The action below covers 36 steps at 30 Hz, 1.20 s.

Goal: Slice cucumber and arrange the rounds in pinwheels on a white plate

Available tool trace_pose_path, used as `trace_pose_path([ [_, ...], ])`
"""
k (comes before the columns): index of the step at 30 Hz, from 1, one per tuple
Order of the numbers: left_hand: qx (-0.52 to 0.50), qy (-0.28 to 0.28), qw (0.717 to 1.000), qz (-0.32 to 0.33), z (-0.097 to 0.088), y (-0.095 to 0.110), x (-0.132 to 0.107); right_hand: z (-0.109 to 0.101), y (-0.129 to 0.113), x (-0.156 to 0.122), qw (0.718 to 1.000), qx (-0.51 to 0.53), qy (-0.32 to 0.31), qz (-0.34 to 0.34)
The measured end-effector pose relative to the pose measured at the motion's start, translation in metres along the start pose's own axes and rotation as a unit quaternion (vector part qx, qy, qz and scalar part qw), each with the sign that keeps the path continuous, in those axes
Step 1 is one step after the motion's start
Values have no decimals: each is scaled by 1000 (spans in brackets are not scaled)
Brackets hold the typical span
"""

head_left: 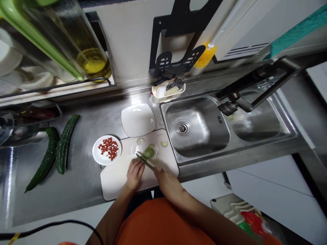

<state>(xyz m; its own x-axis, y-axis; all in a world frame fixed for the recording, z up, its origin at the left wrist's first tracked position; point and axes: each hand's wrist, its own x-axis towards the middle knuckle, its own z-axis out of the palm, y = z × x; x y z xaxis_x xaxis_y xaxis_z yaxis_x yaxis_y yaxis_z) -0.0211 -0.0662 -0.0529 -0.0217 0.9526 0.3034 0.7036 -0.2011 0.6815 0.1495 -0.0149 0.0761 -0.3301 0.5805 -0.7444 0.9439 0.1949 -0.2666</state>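
My right hand [167, 183] is closed around the handle of a kitchen knife [145, 161], whose blade lies low over the white cutting board [117, 180]. Left of the blade, my left hand [135, 173] has its fingers bent down and closed over a piece of cucumber, which is mostly hidden beneath them. A small pile of thin cucumber slices [148, 152] rests just beyond the knife. One loose slice [164, 144] lies to the right of the pile, and another slice [140, 141] lies farther back.
A white plate [138, 119] sits behind the board. A round dish [98, 159] with chopped red pieces [109, 148] stands at its left. Two whole cucumbers [65, 146] lie farther left. To the right are a steel sink [199, 126] and a dark faucet [245, 92].
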Motion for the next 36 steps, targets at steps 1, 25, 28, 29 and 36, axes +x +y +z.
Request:
trace_pose_path([
  [1, -2, -3, 1000, -1, 0, 0, 0, 0, 0, 1, 1000, 0, 1, -2],
  [25, -10, -8, 1000, -1, 1, -2, -1, 9, -5, 20, 999, 0, 41, -5],
  [28, -14, -11, 1000, -4, 1, -1, -1, 14, -4, 26, 999, -1, 43, -3],
  [29, -15, -10, 1000, -3, 1, -1, -1, 15, -4, 27, 999, -1, 44, -7],
  [36, -13, -5, 1000, -6, 0, 0, 1, 22, -2, 33, 997, -12, 71, -33],
])
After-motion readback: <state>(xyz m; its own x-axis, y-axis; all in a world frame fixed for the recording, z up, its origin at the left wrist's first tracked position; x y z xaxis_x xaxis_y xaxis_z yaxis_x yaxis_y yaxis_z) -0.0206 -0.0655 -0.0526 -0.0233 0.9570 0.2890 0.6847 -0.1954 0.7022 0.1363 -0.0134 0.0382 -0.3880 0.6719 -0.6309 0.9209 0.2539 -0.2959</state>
